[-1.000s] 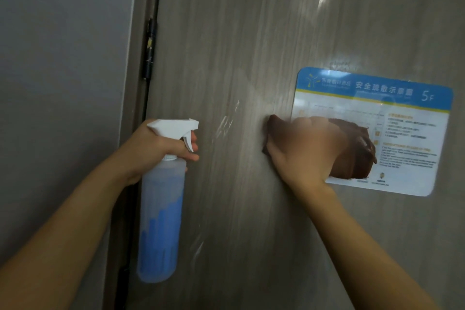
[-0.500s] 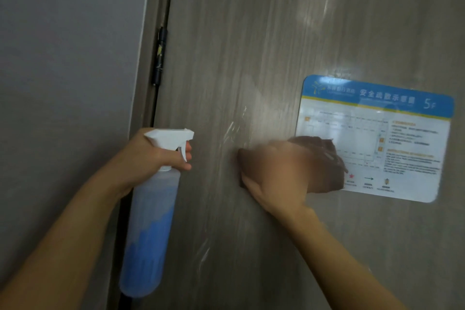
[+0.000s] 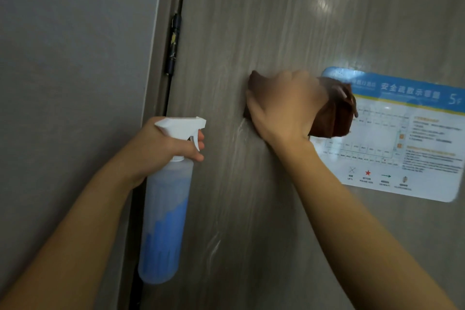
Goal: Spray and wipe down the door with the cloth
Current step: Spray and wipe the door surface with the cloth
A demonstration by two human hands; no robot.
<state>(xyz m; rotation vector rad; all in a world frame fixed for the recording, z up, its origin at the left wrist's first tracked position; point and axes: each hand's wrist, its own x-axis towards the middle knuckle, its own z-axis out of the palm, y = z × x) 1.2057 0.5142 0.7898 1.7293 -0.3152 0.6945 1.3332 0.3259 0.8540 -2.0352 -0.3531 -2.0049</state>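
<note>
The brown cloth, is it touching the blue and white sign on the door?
Touching. In the head view, the cloth, held in the right hand, overlaps the upper left corner of the sign on the door, with no gap visible.

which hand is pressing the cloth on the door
The right hand presses the brown cloth against the door; the left hand holds the spray bottle.

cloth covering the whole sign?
No: the cloth under the right hand overlaps only the sign's upper-left corner.
</note>
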